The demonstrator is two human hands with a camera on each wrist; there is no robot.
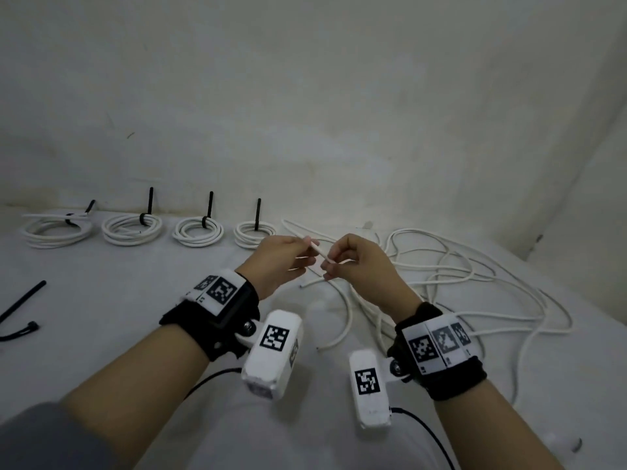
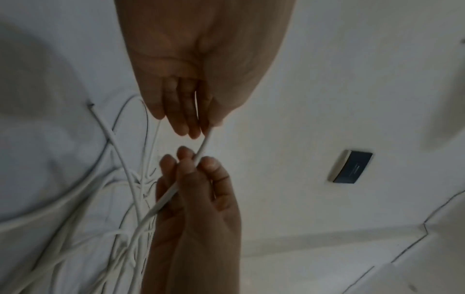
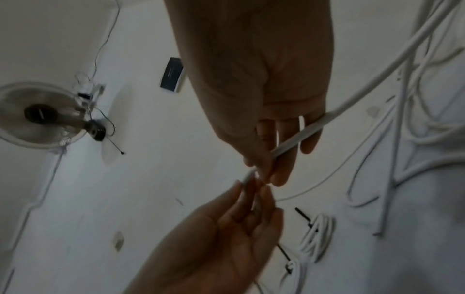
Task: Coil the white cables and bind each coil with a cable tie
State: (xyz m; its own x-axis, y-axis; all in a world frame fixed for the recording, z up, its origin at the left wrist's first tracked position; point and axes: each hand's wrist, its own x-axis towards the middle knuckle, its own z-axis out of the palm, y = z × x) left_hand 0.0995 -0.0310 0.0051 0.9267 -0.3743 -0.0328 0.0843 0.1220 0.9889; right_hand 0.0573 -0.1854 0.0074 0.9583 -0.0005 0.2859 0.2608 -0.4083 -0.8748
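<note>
Head view first: nearest me, my left hand (image 1: pixel 274 262) and my right hand (image 1: pixel 356 262) meet above the pale cloth-covered table (image 1: pixel 118 300), both pinching the free end of a thin white round cable (image 1: pixel 317 251). My left thumb and forefinger grip its tip; my right fingers (image 3: pixel 279 169) curl round it just behind, and the rest trails off to my right. I judge I am starting a fresh coil. To do it well I should keep the tip pinned in my left hand, let the cable slide through a loose right grip, and lay even loops of matching size so the tie can close round all turns.

Beyond my right wrist lies the loose tangle of white cables (image 1: pixel 458 276), overlapping on the cloth; drawing out one strand slowly should avoid snags. At the left edge lie spare black plastic cable ties (image 1: pixel 20 307), well apart from my hands.

Farthest, against the off-white wall (image 1: pixel 305 96), four finished white coils (image 1: pixel 198 231) sit in a row, each bound with a black tie. I see no bin or tray.
</note>
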